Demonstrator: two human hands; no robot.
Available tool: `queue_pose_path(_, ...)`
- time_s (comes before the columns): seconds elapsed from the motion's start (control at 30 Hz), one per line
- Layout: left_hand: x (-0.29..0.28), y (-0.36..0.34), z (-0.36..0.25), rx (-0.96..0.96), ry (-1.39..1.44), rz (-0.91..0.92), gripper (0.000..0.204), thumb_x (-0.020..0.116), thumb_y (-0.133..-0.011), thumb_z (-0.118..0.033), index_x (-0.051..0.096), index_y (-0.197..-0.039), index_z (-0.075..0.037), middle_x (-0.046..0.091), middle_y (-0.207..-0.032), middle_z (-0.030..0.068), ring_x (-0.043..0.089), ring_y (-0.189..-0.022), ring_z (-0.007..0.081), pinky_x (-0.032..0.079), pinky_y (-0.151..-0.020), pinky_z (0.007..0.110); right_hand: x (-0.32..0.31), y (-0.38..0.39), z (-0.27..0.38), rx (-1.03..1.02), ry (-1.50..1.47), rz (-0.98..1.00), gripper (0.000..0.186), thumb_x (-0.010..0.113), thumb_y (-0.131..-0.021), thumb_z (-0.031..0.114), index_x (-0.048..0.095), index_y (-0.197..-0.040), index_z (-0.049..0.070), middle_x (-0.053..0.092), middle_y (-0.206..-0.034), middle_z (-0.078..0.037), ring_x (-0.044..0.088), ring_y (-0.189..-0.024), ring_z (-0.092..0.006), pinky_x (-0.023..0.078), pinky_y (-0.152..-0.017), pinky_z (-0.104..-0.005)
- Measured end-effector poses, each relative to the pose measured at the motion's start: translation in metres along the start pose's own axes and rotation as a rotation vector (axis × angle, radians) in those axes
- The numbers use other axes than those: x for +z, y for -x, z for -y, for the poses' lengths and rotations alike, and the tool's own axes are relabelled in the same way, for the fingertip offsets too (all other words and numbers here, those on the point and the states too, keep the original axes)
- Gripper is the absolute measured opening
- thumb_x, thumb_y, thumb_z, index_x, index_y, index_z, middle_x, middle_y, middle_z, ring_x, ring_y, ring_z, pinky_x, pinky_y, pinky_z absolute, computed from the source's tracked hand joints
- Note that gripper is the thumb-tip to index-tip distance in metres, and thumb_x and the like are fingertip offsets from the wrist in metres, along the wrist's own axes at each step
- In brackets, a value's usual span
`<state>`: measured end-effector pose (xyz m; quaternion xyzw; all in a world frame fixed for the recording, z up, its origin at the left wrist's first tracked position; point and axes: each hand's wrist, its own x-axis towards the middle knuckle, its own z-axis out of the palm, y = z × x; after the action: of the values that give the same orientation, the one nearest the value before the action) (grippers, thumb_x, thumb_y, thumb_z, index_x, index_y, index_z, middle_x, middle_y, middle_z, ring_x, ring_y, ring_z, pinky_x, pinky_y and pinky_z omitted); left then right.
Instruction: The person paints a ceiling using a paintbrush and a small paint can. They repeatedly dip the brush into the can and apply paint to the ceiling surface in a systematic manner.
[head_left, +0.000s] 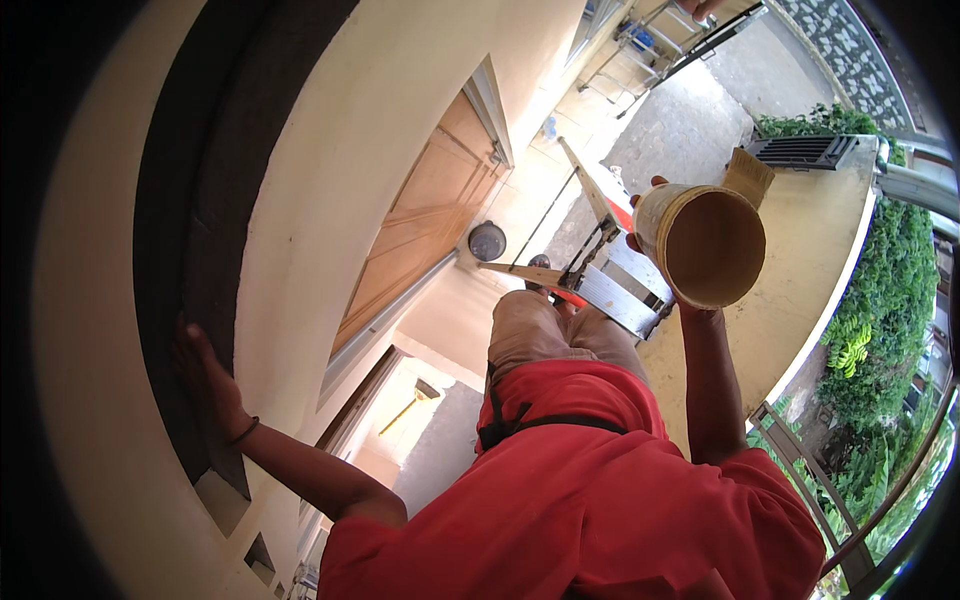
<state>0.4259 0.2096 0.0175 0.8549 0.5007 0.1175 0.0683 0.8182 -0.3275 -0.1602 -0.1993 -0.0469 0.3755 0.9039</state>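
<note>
My right hand (684, 306) is closed round a whitish plastic tub (655, 225), tilted so its open mouth faces up at me. Its inside is coated cream, and fingertips show along the left side. A flat tan piece (748, 176) juts up behind the rim; I cannot tell whether it is brush bristles or a scraper. To the left, my left hand (208, 375) lies with fingers stretched against a dark brown band (215, 200) on the cream wall (320, 170). It holds nothing.
Below my legs stands a stepladder (610, 295) with a metal top. A black bucket (487, 241) sits on the floor by a wooden door (425, 210). A low cream wall (800, 240) runs along the right, greenery (885, 300) beyond. Metal frames (640, 50) stand farther off.
</note>
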Motion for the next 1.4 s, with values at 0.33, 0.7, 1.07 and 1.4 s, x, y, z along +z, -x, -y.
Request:
queue_pose_path(0.33,-0.004,0.005,-0.030,-0.008,-0.048,0.014,0.090,0.034,-0.114,-0.071,0.048,-0.164,0.002,0.046,-0.168,0.0298,0.042,-0.157,0.0441,0.033,-0.130,0.050,0.009,0.004,0.025,-0.112,-0.026,-0.068,0.083,0.064,-0.107,0.060,0.043,-0.167,0.006,0.032,-0.175,-0.026,0.042,-0.156,-0.0539,0.047,-0.118,-0.0771)
queue_pose_path(0.7,-0.005,0.007,-0.024,-0.044,-0.148,0.044,0.085,0.028,-0.114,-0.072,0.045,-0.169,-0.009,0.044,-0.173,0.0224,0.032,-0.162,0.0491,0.020,-0.135,0.057,0.027,-0.015,0.022,-0.145,-0.118,-0.052,0.075,0.063,-0.108,0.060,0.047,-0.166,0.016,0.033,-0.174,-0.025,0.036,-0.158,-0.0569,0.039,-0.120,-0.0824)
queue_pose_path(1.07,-0.004,0.001,-0.027,-0.060,-0.193,0.049,0.089,0.030,-0.113,-0.074,0.049,-0.166,-0.005,0.048,-0.169,0.0266,0.039,-0.158,0.0471,0.027,-0.132,0.054,0.052,0.027,0.011,-0.176,-0.104,-0.043,0.073,0.061,-0.109,0.059,0.049,-0.163,0.012,0.043,-0.169,-0.024,0.045,-0.154,-0.0490,0.039,-0.122,-0.0777)
queue_pose_path(1.4,0.004,-0.004,-0.018,-0.032,-0.196,0.040,0.088,0.029,-0.112,-0.075,0.050,-0.166,-0.008,0.051,-0.169,0.0191,0.042,-0.157,0.0455,0.028,-0.132,0.054,0.062,0.037,0.019,-0.177,-0.146,-0.035,0.068,0.064,-0.109,0.052,0.051,-0.160,0.009,0.053,-0.162,-0.021,0.052,-0.150,-0.0410,0.043,-0.123,-0.0677)
